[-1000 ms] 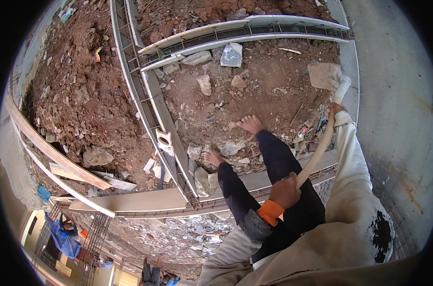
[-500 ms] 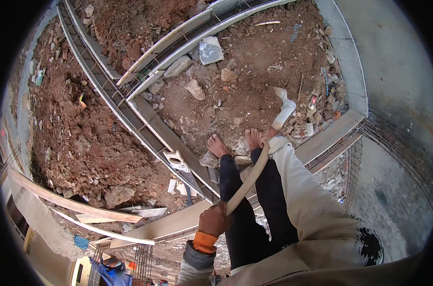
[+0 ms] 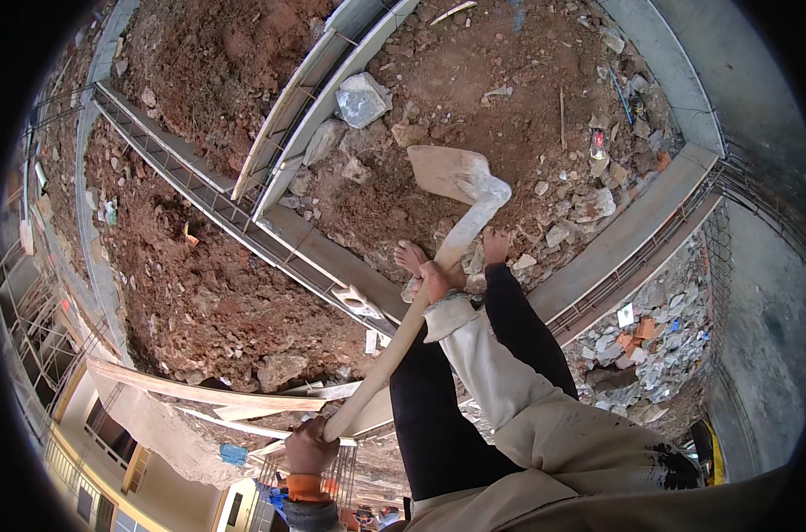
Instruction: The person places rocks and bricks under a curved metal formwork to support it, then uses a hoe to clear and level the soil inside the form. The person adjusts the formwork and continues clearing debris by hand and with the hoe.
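I hold a hoe with a long wooden handle (image 3: 376,372) and a pale, dirt-stained metal blade (image 3: 443,173), which is over the reddish soil (image 3: 527,106) in front of my bare feet (image 3: 496,244). My left hand (image 3: 312,445), at an orange cuff, is closed round the handle's rear end at lower left. My right hand (image 3: 436,282) grips the handle farther up, between my feet and below the blade. A hand saw (image 3: 358,301) lies on the formwork just left of my right hand.
Board formwork with steel bars (image 3: 163,142) frames the soil plots. Rocks (image 3: 360,99), loose planks (image 3: 216,395), a rubble heap (image 3: 633,337) and a concrete slab (image 3: 758,53) surround me. A building (image 3: 119,443) stands below at the lower left.
The hoe and both my hands have swung leftward, the blade coming from the right edge of the plot to its middle. The view has also turned.
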Available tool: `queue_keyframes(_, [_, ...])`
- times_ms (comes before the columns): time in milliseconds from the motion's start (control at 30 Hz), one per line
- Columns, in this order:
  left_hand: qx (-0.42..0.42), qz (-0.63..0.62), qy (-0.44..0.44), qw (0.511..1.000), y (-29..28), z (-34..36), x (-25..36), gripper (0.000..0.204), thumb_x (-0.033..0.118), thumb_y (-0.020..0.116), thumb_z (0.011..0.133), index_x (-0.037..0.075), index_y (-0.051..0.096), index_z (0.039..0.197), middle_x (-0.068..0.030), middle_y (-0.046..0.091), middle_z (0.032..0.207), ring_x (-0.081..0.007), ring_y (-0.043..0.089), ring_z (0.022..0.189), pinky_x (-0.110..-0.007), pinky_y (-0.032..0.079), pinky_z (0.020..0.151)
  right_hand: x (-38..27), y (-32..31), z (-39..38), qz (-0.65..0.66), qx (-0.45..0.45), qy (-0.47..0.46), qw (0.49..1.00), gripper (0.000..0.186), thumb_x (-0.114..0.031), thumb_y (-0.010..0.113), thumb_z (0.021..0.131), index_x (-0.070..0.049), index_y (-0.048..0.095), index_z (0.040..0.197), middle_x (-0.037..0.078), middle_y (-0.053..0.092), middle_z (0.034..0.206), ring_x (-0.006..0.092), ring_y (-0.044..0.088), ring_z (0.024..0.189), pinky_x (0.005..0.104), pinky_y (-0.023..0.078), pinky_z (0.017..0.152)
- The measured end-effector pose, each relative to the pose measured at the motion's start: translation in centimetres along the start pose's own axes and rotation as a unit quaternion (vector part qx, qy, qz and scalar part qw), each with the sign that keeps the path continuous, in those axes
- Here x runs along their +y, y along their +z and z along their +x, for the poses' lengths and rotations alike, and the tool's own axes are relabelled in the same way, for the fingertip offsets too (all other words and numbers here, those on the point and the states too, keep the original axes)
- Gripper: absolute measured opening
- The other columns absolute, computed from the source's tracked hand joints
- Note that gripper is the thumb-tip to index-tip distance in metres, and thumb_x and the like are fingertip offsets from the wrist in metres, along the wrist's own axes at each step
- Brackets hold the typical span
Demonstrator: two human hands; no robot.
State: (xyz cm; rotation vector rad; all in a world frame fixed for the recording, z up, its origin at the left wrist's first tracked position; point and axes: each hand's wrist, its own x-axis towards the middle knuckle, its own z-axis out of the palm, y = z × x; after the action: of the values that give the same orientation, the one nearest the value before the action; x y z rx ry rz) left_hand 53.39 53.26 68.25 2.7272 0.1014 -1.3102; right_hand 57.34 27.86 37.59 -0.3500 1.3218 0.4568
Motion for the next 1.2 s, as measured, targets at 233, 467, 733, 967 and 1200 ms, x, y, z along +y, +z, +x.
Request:
queue_keyframes(233, [0.026,0.041,0.266,0.963,5.2,18.3,13.8,0.026,0.022,0.071,0.074,0.015,0.059,0.096,-0.0080,0.063,0.081,-0.0297,0.068,0.068,-0.043,0.055,0.057,-24.3,-13.7,6.1,0.007,0.066,-0.267,0.961,0.023,-0.036,0.062,0.088,-0.014,0.053,0.087,-0.001,0.042,0.063,0.0171,0.047,0.054,0.0364,0.043,0.052])
queue_keyframes(467, [-0.094,0.198,0.232,0.948,-1.5,18.4,6.1,0.012,0.015,0.062,0.081,0.010,0.060,0.092,-0.0121,0.066,0.080,-0.0291,0.070,0.063,-0.042,0.055,0.052,-9.3,-7.6,12.0,0.044,0.212,-0.130,0.968,0.017,-0.033,0.057,0.091,-0.017,0.051,0.087,-0.001,0.041,0.061,0.0174,0.042,0.050,0.0348,0.040,0.047])
queue_keyframes(733, [-0.014,0.307,0.195,0.931,-10.9,15.5,-6.1,0.011,0.008,0.064,0.077,0.012,0.054,0.078,-0.0073,0.056,0.071,-0.0267,0.065,0.062,-0.040,0.053,0.052,10.0,1.3,11.6,0.139,0.180,0.041,0.973,0.021,-0.031,0.059,0.088,-0.014,0.049,0.082,0.000,0.044,0.064,0.0178,0.044,0.051,0.0379,0.043,0.049])
queue_keyframes(967, [-0.021,0.245,0.053,0.968,-13.6,11.9,-14.9,0.021,0.006,0.070,0.065,0.014,0.057,0.080,-0.0071,0.058,0.073,-0.0302,0.064,0.062,-0.043,0.052,0.054,15.4,14.1,9.3,0.079,0.090,0.035,0.992,0.019,-0.020,0.064,0.080,-0.013,0.050,0.091,0.002,0.046,0.068,0.0204,0.049,0.054,0.0392,0.046,0.052])
queue_keyframes(1200, [0.008,0.215,0.283,0.935,-6.6,24.4,-8.3,0.015,0.012,0.069,0.076,0.015,0.060,0.088,-0.0045,0.062,0.082,-0.0218,0.067,0.071,-0.036,0.056,0.057,-1.3,-4.9,12.8,0.180,0.048,-0.175,0.967,0.022,-0.031,0.067,0.079,-0.020,0.048,0.081,-0.001,0.044,0.063,0.0190,0.044,0.051,0.0346,0.043,0.050])
